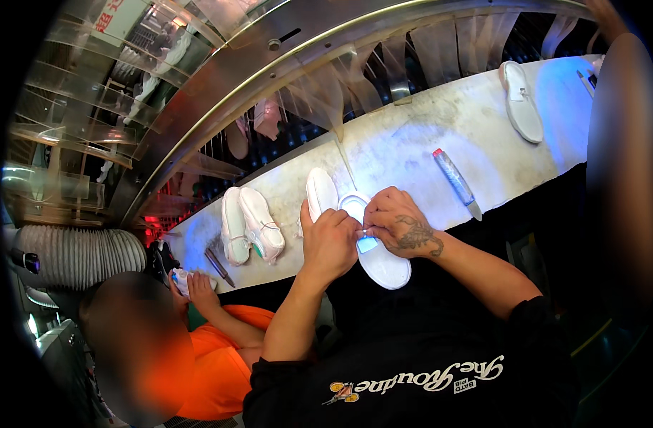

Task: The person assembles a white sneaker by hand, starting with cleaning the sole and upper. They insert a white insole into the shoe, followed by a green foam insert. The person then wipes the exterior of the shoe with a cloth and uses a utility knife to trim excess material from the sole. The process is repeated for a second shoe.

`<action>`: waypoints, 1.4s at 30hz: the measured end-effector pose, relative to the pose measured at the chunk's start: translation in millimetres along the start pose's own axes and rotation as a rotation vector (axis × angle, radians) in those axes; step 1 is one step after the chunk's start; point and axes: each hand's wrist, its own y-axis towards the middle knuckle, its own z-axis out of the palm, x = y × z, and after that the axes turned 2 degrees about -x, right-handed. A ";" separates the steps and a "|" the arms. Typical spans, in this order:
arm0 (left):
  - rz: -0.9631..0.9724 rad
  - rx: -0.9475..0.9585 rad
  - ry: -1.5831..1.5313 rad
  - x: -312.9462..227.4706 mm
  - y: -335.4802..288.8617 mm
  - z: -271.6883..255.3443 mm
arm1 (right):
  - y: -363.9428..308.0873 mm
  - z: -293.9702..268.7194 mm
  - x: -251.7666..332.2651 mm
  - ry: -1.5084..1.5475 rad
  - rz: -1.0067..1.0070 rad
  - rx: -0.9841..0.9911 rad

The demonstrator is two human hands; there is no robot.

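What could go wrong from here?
1. The held shoe reaches past the bench's near edge, so it might drop if the left hand and right hand let go.
2. The silver tool lies with its tip at that edge; the right forearm could knock it off.
3. Another white shoe sits right by the left hand and may get bumped.

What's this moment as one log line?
left hand: at white shoe | right hand: same shoe | worktop: bladed tool, white shoe pair
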 end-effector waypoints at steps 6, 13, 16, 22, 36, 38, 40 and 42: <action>0.005 -0.006 0.017 -0.9 2.8 -1.2 | -1.6 2.1 -4.9 0.008 0.003 0.000; 0.051 -0.009 -0.037 8.4 -4.9 -6.1 | -2.2 -3.4 -2.8 0.018 -0.026 -0.018; 0.042 -0.005 -0.021 7.1 -3.9 -6.1 | -2.5 -6.2 -0.8 0.042 -0.024 -0.045; 0.036 0.011 -0.009 1.7 -2.6 -9.3 | -5.9 4.4 -2.8 0.048 -0.058 -0.122; -0.043 -0.189 -0.254 22.2 -5.9 -19.4 | -2.5 -9.9 1.9 0.062 -0.159 -0.091; 0.056 -0.107 -0.129 15.8 -9.0 -37.8 | -1.5 -10.6 3.1 0.011 -0.162 -0.077; 0.102 -0.040 0.018 6.8 -11.2 -48.0 | -0.7 -8.4 4.3 -0.018 -0.145 -0.069; 0.095 0.012 0.186 -4.7 -11.8 -47.3 | -0.4 -4.6 5.1 -0.028 -0.109 -0.068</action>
